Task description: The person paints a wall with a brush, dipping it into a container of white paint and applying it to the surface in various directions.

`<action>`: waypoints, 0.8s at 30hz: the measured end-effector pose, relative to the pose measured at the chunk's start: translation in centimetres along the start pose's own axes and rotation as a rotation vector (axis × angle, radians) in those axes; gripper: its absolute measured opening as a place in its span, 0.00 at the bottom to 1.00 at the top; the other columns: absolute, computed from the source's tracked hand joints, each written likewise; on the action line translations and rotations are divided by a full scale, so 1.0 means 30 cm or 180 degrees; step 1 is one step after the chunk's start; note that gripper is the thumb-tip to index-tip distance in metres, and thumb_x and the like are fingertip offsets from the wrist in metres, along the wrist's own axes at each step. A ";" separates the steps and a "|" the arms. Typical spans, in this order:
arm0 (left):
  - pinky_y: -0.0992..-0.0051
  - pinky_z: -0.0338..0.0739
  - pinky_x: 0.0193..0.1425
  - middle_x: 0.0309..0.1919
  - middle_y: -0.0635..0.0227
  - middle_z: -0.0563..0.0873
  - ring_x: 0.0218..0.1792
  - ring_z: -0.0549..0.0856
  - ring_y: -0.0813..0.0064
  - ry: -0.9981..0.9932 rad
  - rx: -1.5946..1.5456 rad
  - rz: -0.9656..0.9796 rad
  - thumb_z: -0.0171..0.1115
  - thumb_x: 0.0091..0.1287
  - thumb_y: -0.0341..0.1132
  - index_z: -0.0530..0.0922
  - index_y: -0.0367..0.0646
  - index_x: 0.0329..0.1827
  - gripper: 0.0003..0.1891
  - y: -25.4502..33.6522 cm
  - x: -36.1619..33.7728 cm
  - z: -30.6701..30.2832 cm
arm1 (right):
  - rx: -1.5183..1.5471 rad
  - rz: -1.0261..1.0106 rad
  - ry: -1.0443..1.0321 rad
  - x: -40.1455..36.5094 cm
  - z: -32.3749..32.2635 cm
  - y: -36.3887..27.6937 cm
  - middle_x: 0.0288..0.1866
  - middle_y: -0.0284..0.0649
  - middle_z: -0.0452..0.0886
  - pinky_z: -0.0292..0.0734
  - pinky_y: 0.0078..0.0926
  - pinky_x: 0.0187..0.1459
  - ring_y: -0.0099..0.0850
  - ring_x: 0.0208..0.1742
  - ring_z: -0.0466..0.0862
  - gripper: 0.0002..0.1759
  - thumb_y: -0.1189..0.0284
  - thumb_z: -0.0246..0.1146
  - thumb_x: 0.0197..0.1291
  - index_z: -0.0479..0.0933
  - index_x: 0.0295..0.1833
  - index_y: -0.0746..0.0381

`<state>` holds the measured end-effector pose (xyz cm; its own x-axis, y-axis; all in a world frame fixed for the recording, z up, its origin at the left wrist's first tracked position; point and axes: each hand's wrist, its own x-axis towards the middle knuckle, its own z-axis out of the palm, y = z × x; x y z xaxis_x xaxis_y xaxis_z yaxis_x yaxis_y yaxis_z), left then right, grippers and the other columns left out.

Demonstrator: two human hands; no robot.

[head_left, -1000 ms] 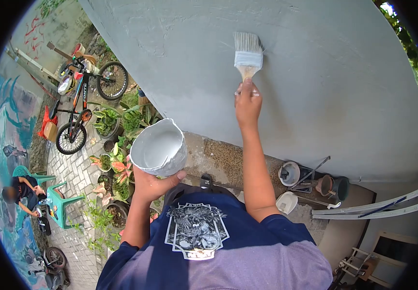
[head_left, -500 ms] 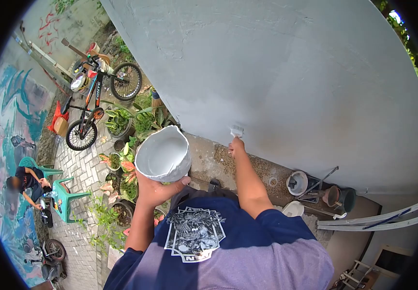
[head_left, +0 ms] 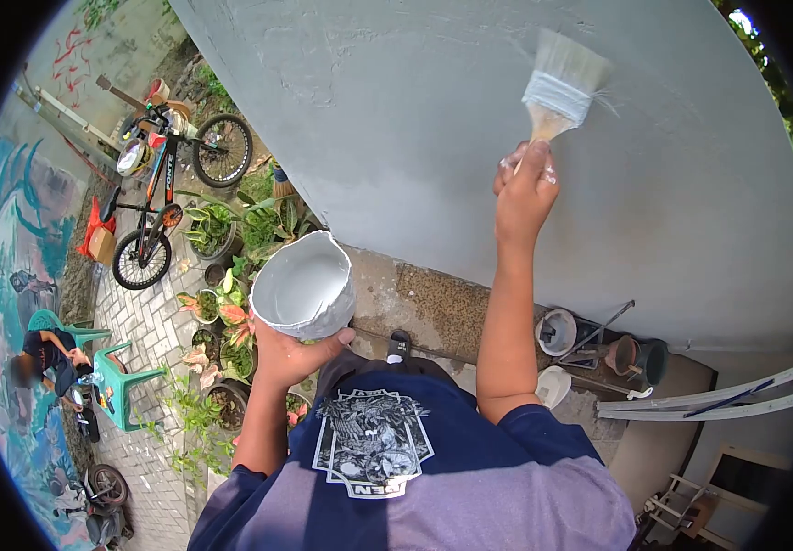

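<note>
My left hand (head_left: 294, 356) holds a paint-crusted tub (head_left: 303, 286) from below, its thumb against the side; pale grey paint is inside. My right hand (head_left: 529, 188) is closed round the handle of a wide brush (head_left: 562, 90) with pale bristles and a white-coated ferrule. The brush is raised in front of the grey wall (head_left: 415, 129), bristles pointing up; whether they touch the wall I cannot tell. White paint marks the fingers of my right hand.
Potted plants (head_left: 213, 230) and a bicycle (head_left: 160, 197) stand at the left. A person (head_left: 48, 356) sits by a green table (head_left: 119, 390). Buckets (head_left: 557, 332) and tools lie along the wall's foot at the right, near long white strips (head_left: 718, 404).
My right hand has moved up and to the right with the brush, from the wall's lower edge. The tub in my left hand has shifted slightly left.
</note>
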<state>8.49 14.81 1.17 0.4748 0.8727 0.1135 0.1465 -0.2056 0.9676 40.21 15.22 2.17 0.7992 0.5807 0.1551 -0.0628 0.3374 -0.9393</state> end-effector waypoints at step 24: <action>0.67 0.79 0.59 0.49 0.59 0.88 0.50 0.86 0.68 0.0261 -0.0148 0.0179 0.85 0.44 0.35 0.80 0.32 0.57 0.35 0.024 -0.116 -0.052 | -0.1064 0.3410 0.0659 -0.137 -0.381 1.059 0.19 0.32 0.67 0.54 0.30 0.15 0.25 0.12 0.60 0.33 0.42 0.49 0.76 0.72 0.35 0.63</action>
<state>5.59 12.30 1.81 0.4083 0.8941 0.1843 0.0804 -0.2363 0.9683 41.77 15.09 -31.80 0.5158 0.3074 -0.7997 -0.6345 -0.4901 -0.5977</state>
